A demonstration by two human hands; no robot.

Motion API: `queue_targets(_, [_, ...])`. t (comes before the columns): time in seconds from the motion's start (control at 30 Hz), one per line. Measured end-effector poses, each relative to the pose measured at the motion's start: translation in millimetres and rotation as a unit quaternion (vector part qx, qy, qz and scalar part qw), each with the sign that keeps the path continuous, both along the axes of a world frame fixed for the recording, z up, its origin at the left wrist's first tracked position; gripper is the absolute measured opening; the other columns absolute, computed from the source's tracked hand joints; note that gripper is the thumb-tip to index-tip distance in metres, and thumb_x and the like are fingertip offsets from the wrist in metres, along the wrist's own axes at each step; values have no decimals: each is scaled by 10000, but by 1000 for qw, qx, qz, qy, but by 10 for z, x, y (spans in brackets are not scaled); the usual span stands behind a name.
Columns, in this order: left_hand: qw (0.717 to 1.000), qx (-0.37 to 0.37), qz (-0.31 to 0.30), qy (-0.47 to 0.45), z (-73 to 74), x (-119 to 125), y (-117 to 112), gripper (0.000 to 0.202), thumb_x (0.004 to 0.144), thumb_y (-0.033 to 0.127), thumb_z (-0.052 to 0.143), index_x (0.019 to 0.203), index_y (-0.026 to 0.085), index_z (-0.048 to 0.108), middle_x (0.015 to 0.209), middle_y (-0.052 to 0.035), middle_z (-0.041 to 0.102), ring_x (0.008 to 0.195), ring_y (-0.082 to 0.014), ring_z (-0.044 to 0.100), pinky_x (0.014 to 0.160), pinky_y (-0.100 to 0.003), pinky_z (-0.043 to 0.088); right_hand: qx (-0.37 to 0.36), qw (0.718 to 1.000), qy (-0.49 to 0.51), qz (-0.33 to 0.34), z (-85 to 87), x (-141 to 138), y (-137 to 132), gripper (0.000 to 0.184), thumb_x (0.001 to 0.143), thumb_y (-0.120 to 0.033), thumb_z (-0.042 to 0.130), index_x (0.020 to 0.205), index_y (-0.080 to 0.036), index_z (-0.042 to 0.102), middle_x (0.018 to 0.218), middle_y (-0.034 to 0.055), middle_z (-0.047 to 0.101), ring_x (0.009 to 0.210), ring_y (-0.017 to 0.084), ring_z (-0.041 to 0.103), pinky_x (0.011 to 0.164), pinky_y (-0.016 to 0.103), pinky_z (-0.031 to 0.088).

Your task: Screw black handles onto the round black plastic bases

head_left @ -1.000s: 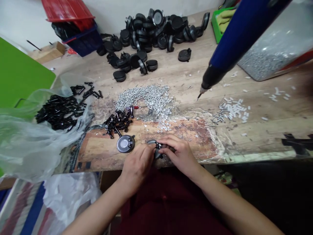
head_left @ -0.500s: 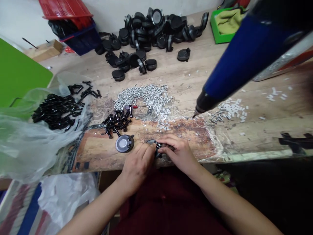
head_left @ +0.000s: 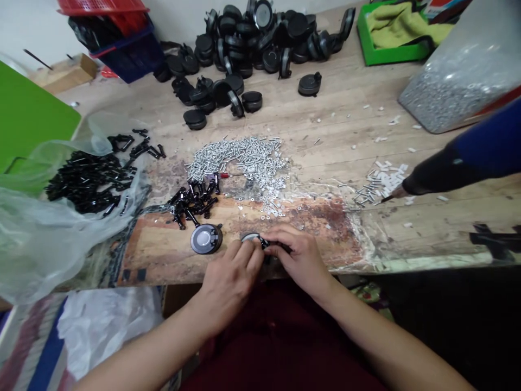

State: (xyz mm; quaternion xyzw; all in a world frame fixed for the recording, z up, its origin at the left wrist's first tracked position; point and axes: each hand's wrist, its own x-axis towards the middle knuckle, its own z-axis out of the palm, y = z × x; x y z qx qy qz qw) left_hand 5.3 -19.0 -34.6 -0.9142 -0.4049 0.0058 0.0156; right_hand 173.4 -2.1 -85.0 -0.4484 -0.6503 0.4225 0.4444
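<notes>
Round black disc unit (head_left: 255,240), held at the near edge of the wooden workbench (head_left: 325,111), over a worn, stained patch of its top. Long axis runs roughly left to right; grey-rimmed face towards the left, black stem pointing right. Fingers cover most of it, so its detail is hidden.

Left hand (head_left: 230,285) and right hand (head_left: 301,258): together, fingertips closed on the unit from both sides, the left on the rim, the right on the stem.

Just left of the hands: a similar disc (head_left: 206,239), lying face up, silver centre, black rim. Beyond it, a small pile of black plastic stems (head_left: 195,198), then a spread of silver screws (head_left: 240,157).

Far side: a heap of black discs (head_left: 236,60).

Containers: clear plastic bag (head_left: 44,233) at left, holding black stems (head_left: 87,182); clear tub (head_left: 459,81) at far right, filled with small silver parts; green tray (head_left: 391,51) with a yellow-green cloth (head_left: 402,26); blue crate (head_left: 130,57) under a red crate (head_left: 101,6), far left.

Right: blue-and-black electric screwdriver (head_left: 459,157), tip just above loose white pieces (head_left: 386,182)
</notes>
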Motion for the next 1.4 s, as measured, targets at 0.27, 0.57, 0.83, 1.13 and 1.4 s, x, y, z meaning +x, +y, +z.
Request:
queue_targets(0.27, [999, 37, 2, -17, -34, -4, 0, 274, 859, 69, 442, 1106, 70, 560, 845, -90, 635, 713, -215, 585, 537, -297, 480, 30, 999, -34, -24, 42, -10, -43, 202, 829, -130, 608, 994, -222, 680, 953, 34, 668, 914, 157, 643, 838, 293, 530])
queue_targets(0.57, [699, -272, 340, -567, 98, 8, -69, 171, 845, 301, 586, 958, 174, 606, 569, 56, 585, 363, -63, 472, 364, -173, 396, 95, 993, -47, -43, 343, -34, -334, 800, 650, -464, 768, 1331, -214, 430, 1350, 120, 448, 1288, 256, 413, 1092, 403, 357])
queue_targets(0.83, [673, -245, 322, -619, 37, 3, -211, 136, 795, 226, 648, 922, 182, 670, 653, 28, 648, 479, -65, 541, 452, -161, 449, 61, 997, -47, 15, 367, -131, -310, 597, 743, -327, 728, 1273, -223, 473, 1258, 78, 577, 1201, 190, 524, 1055, 344, 417])
queue_targets(1.13, [754, -176, 242, -585, 86, -55, -180, 143, 801, 134, 643, 895, 225, 699, 813, 11, 675, 756, -100, 610, 696, -187, 477, 96, 992, -77, 30, 517, -49, -340, 566, 748, -304, 726, 1256, -198, 501, 1260, 84, 587, 1200, 184, 533, 1047, 324, 435])
queue_targets(1.4, [696, -270, 301, -593, 110, -26, -123, 112, 811, 237, 642, 909, 213, 690, 815, 14, 678, 672, -83, 600, 614, -167, 473, 82, 994, -76, -10, 462, -98, -347, 565, 756, -339, 714, 1259, -228, 481, 1232, 82, 590, 1176, 191, 546, 1019, 347, 462])
